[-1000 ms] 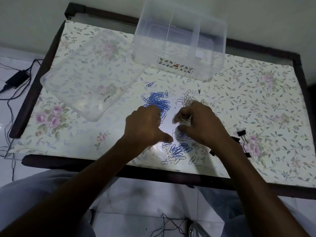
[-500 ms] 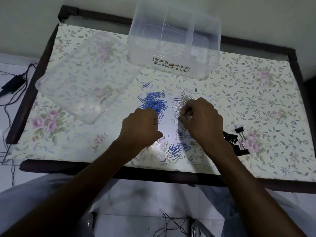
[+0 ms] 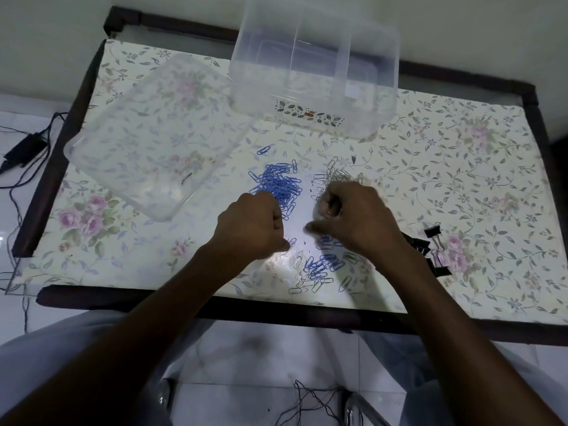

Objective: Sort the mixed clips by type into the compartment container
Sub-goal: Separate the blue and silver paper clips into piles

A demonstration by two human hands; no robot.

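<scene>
While both hands work over the floral table (image 3: 461,186), the left hand (image 3: 249,226) is curled shut at the near edge of the blue paper clips (image 3: 276,182); what it pinches is hidden. The right hand (image 3: 356,219) curls over the silver paper clips (image 3: 338,176), grip unclear. Unsorted mixed clips (image 3: 319,269) lie nearer. Black binder clips (image 3: 430,244) sit right. The compartment container (image 3: 313,66) stands behind, its lid (image 3: 153,133) beside it.
</scene>
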